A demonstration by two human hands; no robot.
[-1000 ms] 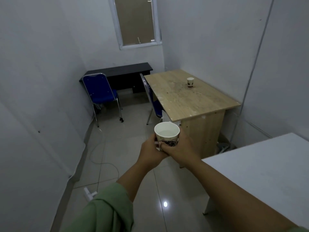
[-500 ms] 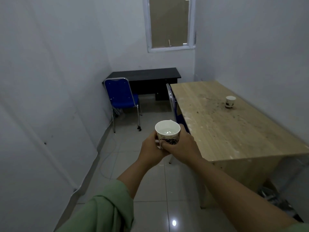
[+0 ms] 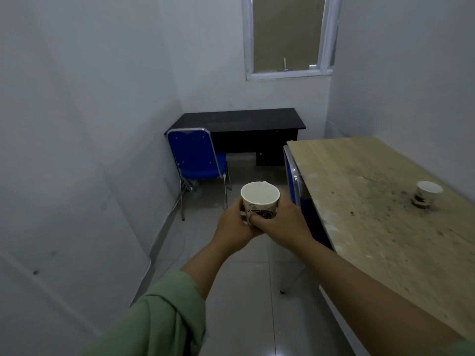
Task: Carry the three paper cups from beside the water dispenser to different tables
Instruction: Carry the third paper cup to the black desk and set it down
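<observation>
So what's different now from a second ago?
The person has walked further into the room: the white table has dropped out of view, and the wooden table and black desk look closer. Nothing was picked up or let go. Both the left hand and right hand still hold the paper cup, and the other cup still sits on the wooden table.

Head-worn camera looks forward and down, close over outstretched arms, into room.
</observation>
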